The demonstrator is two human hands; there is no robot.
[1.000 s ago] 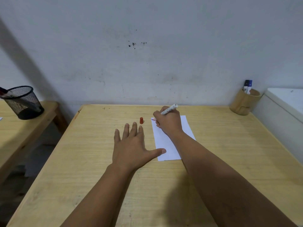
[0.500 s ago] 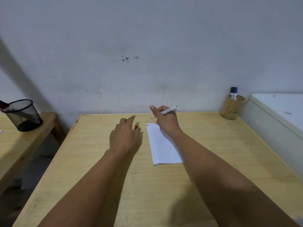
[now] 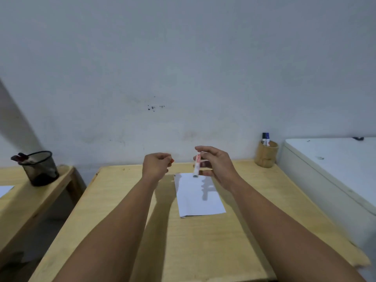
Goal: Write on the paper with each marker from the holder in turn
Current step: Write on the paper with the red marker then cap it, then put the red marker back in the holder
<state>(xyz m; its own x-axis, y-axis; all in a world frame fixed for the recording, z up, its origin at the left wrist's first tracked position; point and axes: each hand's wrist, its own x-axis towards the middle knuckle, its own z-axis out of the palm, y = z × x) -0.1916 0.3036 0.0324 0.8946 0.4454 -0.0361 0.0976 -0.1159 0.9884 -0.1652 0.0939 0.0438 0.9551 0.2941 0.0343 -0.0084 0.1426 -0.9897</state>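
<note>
A white sheet of paper (image 3: 198,196) lies on the wooden table (image 3: 203,241), with small marks at its far left corner. My right hand (image 3: 215,165) is raised above the paper's far edge and holds a white marker (image 3: 197,165) nearly upright between thumb and fingers. My left hand (image 3: 155,165) is lifted beside it, pinching the small red cap (image 3: 172,161) at its fingertips. A gap separates cap and marker. A round wooden holder (image 3: 266,154) at the table's back right corner contains a black-capped and a blue-capped marker (image 3: 266,138).
A white chest-like appliance (image 3: 335,169) stands against the table's right side. On a lower wooden table at the left are a black mesh cup (image 3: 39,167) with pens and a paper corner (image 3: 5,189). A pale wall rises just behind the table.
My right hand lifted the marker off the paper and turned it nearly upright. My left hand left the table, picked up the red cap and rose beside the marker. The view tilted upward.
</note>
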